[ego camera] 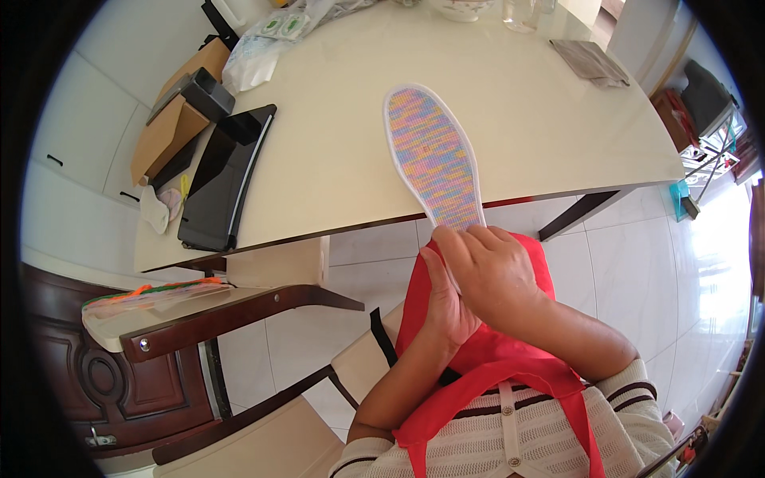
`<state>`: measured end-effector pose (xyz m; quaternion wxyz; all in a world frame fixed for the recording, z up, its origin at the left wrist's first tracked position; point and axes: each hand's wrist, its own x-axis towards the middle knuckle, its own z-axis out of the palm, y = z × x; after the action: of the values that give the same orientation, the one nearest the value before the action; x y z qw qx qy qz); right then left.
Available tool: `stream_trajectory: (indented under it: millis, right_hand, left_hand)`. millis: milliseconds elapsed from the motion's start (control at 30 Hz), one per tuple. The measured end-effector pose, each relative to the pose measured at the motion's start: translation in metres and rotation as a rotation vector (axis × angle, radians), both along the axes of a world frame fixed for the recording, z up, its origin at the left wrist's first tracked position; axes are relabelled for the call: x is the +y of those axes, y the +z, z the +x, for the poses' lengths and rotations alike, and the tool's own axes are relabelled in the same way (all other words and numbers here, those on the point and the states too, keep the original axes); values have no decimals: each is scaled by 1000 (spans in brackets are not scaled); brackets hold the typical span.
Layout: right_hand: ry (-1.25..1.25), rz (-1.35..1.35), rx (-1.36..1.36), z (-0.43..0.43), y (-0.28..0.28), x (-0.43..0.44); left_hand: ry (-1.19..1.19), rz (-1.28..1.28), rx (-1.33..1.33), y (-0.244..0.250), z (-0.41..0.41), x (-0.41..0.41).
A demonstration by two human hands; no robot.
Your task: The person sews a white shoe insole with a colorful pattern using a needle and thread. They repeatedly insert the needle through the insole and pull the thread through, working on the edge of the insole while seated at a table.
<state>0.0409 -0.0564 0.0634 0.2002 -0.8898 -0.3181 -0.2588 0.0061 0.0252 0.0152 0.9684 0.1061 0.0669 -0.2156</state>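
A shoe insole (427, 149) with a pink, yellow and blue stitched pattern and a white edging points away from me over the front edge of the table. My right hand (493, 266) wraps over its narrow near end. Below and to the left, my left hand (445, 302) grips the same end, thumb pointing up along its side. Both hands touch each other above the red apron (526, 352) on my lap. The part of the insole under my fingers is hidden.
A cream table (334, 149) spans the front. On its left lie a black tablet (224, 179), a cardboard box (173, 143) and a plastic bag (251, 66). A folded cloth (588, 61), a bowl (463, 7) and a glass (520, 15) sit farther back. A chair (239, 316) stands left.
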Motion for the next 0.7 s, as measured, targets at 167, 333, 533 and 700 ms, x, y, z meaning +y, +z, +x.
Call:
stream_trajectory:
  millis: [167,333,533,700]
  right_hand:
    - [-64,17,62,-1,0,-13]
    - [-134,559,612,-20,14,-39]
    - [-132,942,1062,-8,-20,-91]
    - [247,1113,1495,-11,-20,-87]
  left_hand:
    - [123,415,9,-8,-17,-2]
    - [249,809,-113,-25,-19,10]
    - [286,827,-397,-37,-13,8]
    - [161,906,-621,-29,-12,12]
